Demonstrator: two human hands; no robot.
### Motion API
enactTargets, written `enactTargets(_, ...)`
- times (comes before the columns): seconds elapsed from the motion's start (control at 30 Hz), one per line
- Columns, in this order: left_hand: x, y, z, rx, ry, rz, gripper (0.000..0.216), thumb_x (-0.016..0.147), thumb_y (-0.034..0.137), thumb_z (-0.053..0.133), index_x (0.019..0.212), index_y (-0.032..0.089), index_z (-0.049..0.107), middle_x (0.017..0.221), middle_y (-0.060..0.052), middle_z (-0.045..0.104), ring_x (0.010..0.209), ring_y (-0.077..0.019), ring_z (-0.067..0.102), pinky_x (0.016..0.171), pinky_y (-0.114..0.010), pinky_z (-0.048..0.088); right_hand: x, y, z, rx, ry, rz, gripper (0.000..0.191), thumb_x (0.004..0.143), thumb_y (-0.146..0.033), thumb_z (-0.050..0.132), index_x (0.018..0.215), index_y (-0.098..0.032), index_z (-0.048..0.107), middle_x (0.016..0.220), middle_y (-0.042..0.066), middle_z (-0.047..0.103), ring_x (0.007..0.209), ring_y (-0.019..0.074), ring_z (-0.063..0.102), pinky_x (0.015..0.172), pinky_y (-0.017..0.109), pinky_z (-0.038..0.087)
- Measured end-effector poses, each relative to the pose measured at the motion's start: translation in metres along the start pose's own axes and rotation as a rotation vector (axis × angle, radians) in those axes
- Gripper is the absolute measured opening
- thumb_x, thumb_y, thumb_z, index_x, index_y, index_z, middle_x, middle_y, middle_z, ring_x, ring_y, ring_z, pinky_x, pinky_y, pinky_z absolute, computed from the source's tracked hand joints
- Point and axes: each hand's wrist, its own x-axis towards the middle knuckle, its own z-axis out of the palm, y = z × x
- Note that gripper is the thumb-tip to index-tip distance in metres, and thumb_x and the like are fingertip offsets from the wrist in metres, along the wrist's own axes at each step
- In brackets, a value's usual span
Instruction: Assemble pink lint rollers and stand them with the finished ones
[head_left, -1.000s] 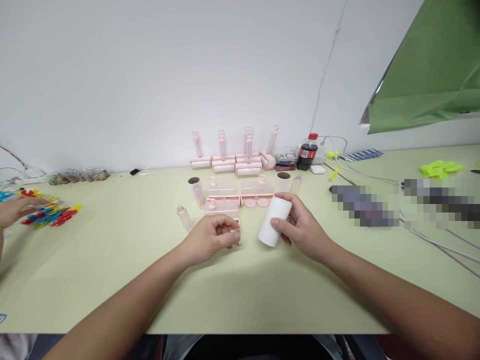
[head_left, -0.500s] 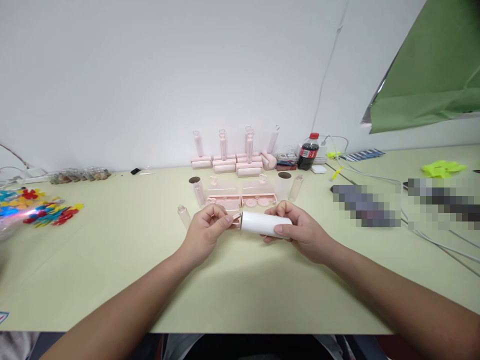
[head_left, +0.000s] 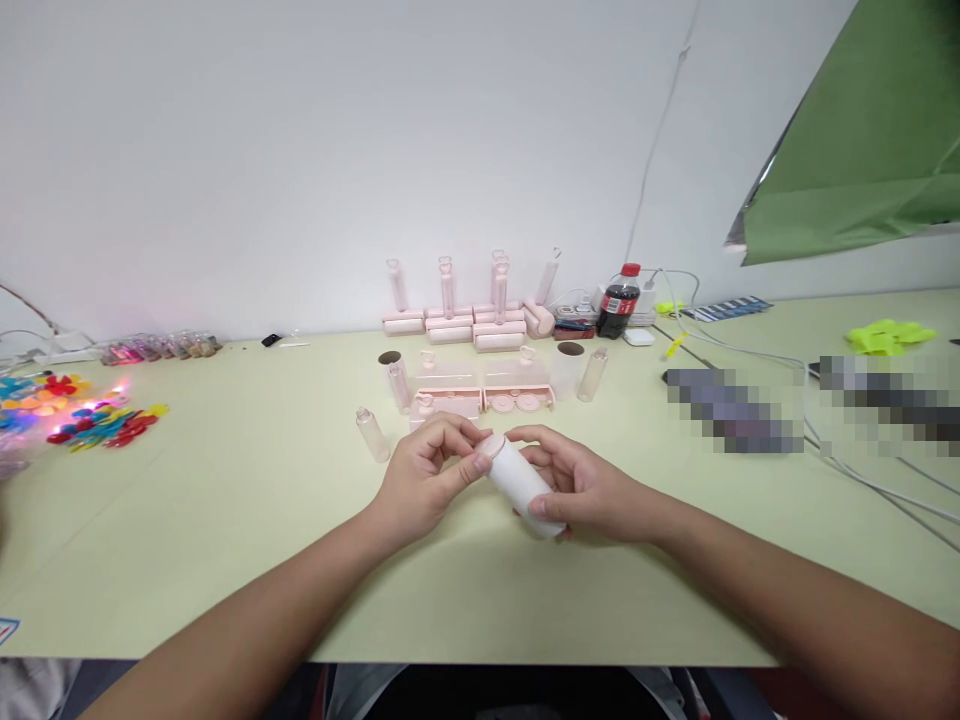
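My right hand [head_left: 581, 485] is wrapped around a white lint roller refill [head_left: 523, 485], which tilts with its upper end toward the left. A pale pink end cap [head_left: 492, 446] sits at that upper end, and the fingers of my left hand [head_left: 433, 475] pinch it at its edge. Whether the cap is fully seated cannot be made out. Just behind my hands stand open pink lint roller cases [head_left: 450, 398], and two round pink caps [head_left: 516, 402] lie in the right-hand one. A clear pink handle [head_left: 373, 437] lies to the left of my left hand.
Two more white rolls [head_left: 568, 372] stand upright beside the cases, with a handle [head_left: 592, 375] next to one. Assembled pink lint rollers [head_left: 499, 325] line the wall. A cola bottle [head_left: 619, 302], cables [head_left: 750, 350] and colourful plastic pieces [head_left: 105, 425] occupy the sides.
The roll has turned from nearly level to steeply tilted, its left end now raised and facing up. My left fingers have brought the pink cap onto that end.
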Motion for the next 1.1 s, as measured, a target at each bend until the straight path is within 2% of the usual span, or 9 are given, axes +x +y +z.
enactTargets(0.13, -0.001, 0.0, -0.002, 0.087, -0.079, 0.015, 0.019, 0.082, 0.029, 0.069, 0.073, 0.017, 0.058, 0.102, -0.008, 0.066, 0.106, -0.0226, 0.061, 0.096, -0.04, 0.046, -0.003, 0.0, 0.002, -0.088, 0.021, -0.03, 0.086, 0.081, -0.033, 0.073, 0.148, -0.031, 0.02, 0.119, 0.009, 0.052, 0.082, 0.0141, 0.057, 0.064, 0.024, 0.049)
enactTargets(0.3, -0.004, 0.001, -0.006, 0.308, -0.114, 0.165, 0.015, 0.082, 0.03, 0.069, 0.085, 0.02, 0.058, 0.117, -0.01, 0.058, 0.117, -0.0237, 0.053, 0.102, -0.042, 0.041, -0.005, -0.002, 0.0, -0.15, 0.01, -0.082, 0.085, 0.086, -0.037, 0.067, 0.152, -0.033, 0.014, 0.122, 0.01, 0.052, 0.093, 0.0191, 0.058, 0.073, 0.031, 0.049)
enactTargets(0.43, -0.008, 0.001, -0.006, 0.424, -0.036, 0.317, 0.029, 0.08, 0.025, 0.067, 0.105, 0.023, 0.051, 0.121, -0.01, 0.05, 0.118, -0.024, 0.048, 0.099, -0.04, 0.043, -0.006, -0.003, -0.001, -0.118, 0.027, -0.054, 0.085, 0.087, -0.037, 0.065, 0.152, -0.039, 0.01, 0.12, 0.008, 0.051, 0.081, 0.0162, 0.059, 0.065, 0.03, 0.051)
enactTargets(0.57, -0.008, 0.005, -0.008, 0.456, -0.217, 0.3, 0.047, 0.084, 0.019, 0.059, 0.127, 0.025, 0.042, 0.119, -0.009, 0.056, 0.102, -0.0194, 0.056, 0.09, -0.035, 0.047, -0.006, -0.001, -0.001, -0.123, 0.012, -0.031, 0.084, 0.086, -0.037, 0.066, 0.152, -0.038, 0.013, 0.11, 0.006, 0.053, 0.071, 0.0133, 0.056, 0.056, 0.025, 0.049)
enactTargets(0.67, -0.003, 0.007, -0.018, 0.537, -0.122, 0.316, 0.045, 0.084, 0.016, 0.054, 0.127, 0.024, 0.042, 0.119, -0.008, 0.056, 0.093, -0.0174, 0.058, 0.08, -0.031, 0.049, -0.007, -0.002, -0.002, -0.125, 0.042, -0.024, 0.081, 0.084, -0.035, 0.068, 0.149, -0.037, 0.02, 0.115, 0.007, 0.051, 0.072, 0.0126, 0.055, 0.055, 0.024, 0.048)
enactTargets(0.73, 0.003, 0.008, -0.025, 0.697, -0.044, 0.246, 0.034, 0.084, 0.018, 0.052, 0.118, 0.023, 0.048, 0.113, -0.007, 0.058, 0.082, -0.0157, 0.058, 0.07, -0.029, 0.048, -0.007, -0.004, -0.002, -0.132, 0.087, -0.03, 0.078, 0.083, -0.033, 0.068, 0.146, -0.038, 0.024, 0.121, 0.008, 0.048, 0.074, 0.0134, 0.055, 0.056, 0.024, 0.048)
enactTargets(0.8, 0.008, 0.008, -0.031, 0.891, -0.048, 0.113, 0.023, 0.087, 0.021, 0.049, 0.109, 0.022, 0.054, 0.104, -0.005, 0.062, 0.072, -0.0148, 0.058, 0.064, -0.029, 0.045, -0.008, -0.007, -0.003, -0.145, 0.11, -0.041, 0.074, 0.083, -0.031, 0.068, 0.144, -0.038, 0.025, 0.118, 0.006, 0.049, 0.074, 0.0137, 0.055, 0.056, 0.024, 0.048)
enactTargets(0.97, 0.009, 0.002, -0.027, 1.262, -0.276, -0.056, 0.018, 0.089, 0.026, 0.046, 0.101, 0.02, 0.058, 0.103, -0.008, 0.064, 0.078, -0.0225, 0.063, 0.062, -0.032, 0.042, -0.009, -0.009, -0.004, -0.206, 0.123, -0.079, 0.065, 0.083, -0.025, 0.066, 0.136, -0.036, 0.031, 0.108, 0.004, 0.052, 0.077, 0.0147, 0.054, 0.061, 0.024, 0.046)
enactTargets(1.1, 0.006, -0.004, -0.019, 1.335, -0.347, -0.066, 0.027, 0.087, 0.019, 0.047, 0.113, 0.022, 0.056, 0.107, -0.008, 0.062, 0.08, -0.0236, 0.064, 0.061, -0.031, 0.043, -0.008, -0.01, -0.003, -0.227, 0.13, -0.078, 0.063, 0.082, -0.025, 0.066, 0.134, -0.034, 0.031, 0.108, 0.005, 0.052, 0.079, 0.0161, 0.055, 0.062, 0.026, 0.047)
